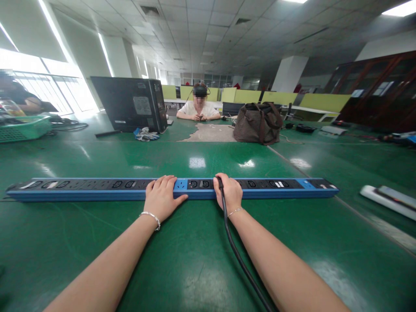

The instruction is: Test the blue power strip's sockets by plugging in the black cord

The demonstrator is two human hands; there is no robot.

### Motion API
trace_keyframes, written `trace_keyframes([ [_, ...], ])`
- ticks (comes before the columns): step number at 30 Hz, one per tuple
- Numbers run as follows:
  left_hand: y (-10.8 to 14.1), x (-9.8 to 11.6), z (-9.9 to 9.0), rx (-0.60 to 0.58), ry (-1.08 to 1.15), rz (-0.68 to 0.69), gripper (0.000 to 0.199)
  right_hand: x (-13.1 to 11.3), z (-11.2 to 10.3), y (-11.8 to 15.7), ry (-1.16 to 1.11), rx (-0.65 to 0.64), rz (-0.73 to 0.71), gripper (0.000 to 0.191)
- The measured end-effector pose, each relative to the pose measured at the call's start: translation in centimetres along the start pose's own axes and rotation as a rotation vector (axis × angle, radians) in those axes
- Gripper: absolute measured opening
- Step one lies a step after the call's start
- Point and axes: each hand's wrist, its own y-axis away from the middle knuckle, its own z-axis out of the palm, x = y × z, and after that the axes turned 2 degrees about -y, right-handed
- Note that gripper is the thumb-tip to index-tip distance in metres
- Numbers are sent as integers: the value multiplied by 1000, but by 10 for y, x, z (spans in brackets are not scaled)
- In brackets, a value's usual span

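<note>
A long blue-and-black power strip (pixel 97 196) lies across the green table in front of me, with rows of sockets facing up. My left hand (pixel 163 198) rests on it left of the middle, fingers stretched over the top beside a blue socket (pixel 181 185). Farther right, my right hand (pixel 231 193) is closed around the plug (pixel 220 182) of a black power cord (pixel 232 240). The plug is at the strip's sockets; my fingers hide how far it is in. From there the cord runs down toward me past my right wrist.
A black computer case (pixel 130 104) stands back left, gloves (pixel 146 134) before it. At left is a green basket (pixel 24 128). A brown bag (pixel 258 123) sits back right; a white strip-shaped object (pixel 390 203) lies at right. Another person (pixel 199 108) sits opposite, a second far left.
</note>
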Motion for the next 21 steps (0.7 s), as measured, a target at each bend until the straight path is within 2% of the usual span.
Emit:
trace_keyframes([
  [15,0,0,0,-2,1,1,56,2,4,1,-19,26,12,25],
  [18,0,-1,1,7,-2,5,57,0,-3,-5,-50,119,-83,27],
  [20,0,-1,1,12,-9,7,57,-3,-15,-14,-108,239,-179,28],
  [21,0,-1,1,14,-12,8,56,-4,-22,-19,-134,293,-180,28],
])
